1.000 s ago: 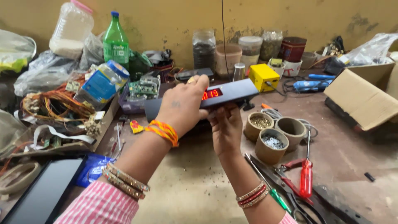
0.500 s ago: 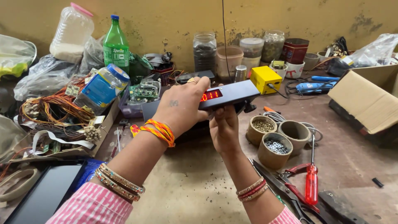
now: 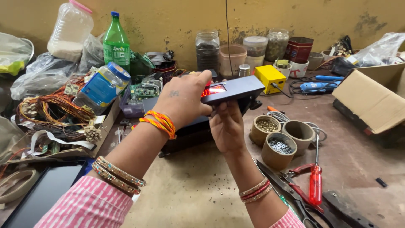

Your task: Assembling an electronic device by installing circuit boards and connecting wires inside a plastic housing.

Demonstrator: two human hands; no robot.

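A: What has changed?
B: The dark flat device (image 3: 236, 89) now sits tilted, its red-lit end lower than a moment ago, so the work on it goes on.
A: And the hands?
B: Left hand (image 3: 183, 99) clasps it from nine o'clock; right hand (image 3: 228, 126) grips beneath, at six o'clock, above the cardboard cups (image 3: 278, 145).

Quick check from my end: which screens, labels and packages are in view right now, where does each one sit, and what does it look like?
Red display: on the dark grey device held by left hand and right hand, small glowing rectangle.
Green bottle: back left by the wall, labelled band.
Blue-labelled jar: left, tilted on wires.
Dark red tin: back right, printed.
Cardboard box: right edge, brown, open.
Dark panel: bottom left, flat, blank.
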